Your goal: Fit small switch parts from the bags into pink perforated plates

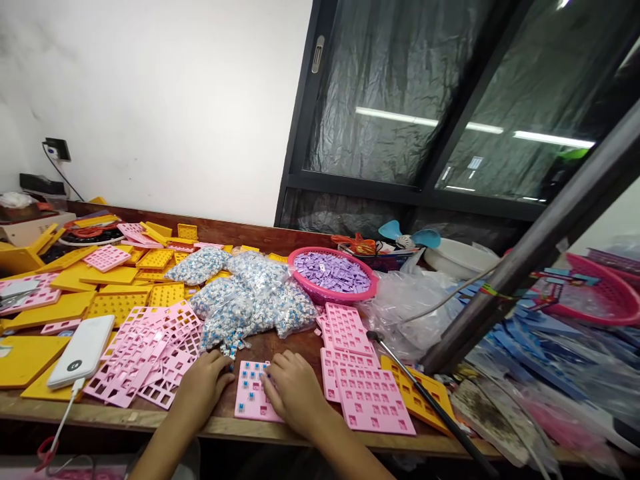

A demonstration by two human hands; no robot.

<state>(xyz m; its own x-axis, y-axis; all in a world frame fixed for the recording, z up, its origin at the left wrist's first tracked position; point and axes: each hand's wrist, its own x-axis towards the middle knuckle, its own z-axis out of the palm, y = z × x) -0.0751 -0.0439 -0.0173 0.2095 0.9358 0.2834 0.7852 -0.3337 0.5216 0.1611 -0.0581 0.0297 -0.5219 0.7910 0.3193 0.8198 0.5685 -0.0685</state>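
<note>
A pink plate with square holes (243, 393) lies at the table's front edge, several blue-and-white keyboard switches (251, 396) set in it. My right hand (295, 387) rests over the plate's right side, fingers bent and drawn together; whatever they hold is hidden. Just left of the plate, my left hand (206, 385) is curled, thumb near the fingertips, beside a few loose switches (233, 348) spilling from a bag. What sits between those fingertips is too small to make out. Behind both hands lie clear bags of switches (255, 300).
Pink grid frames (145, 347) and a white power bank (83, 351) lie left, among yellow plates (55, 310). More pink plates (375, 397) are stacked right, beside a black rod (415, 387). A pink basket (333, 295) holds purple pieces. A slanted post (515, 267) stands right.
</note>
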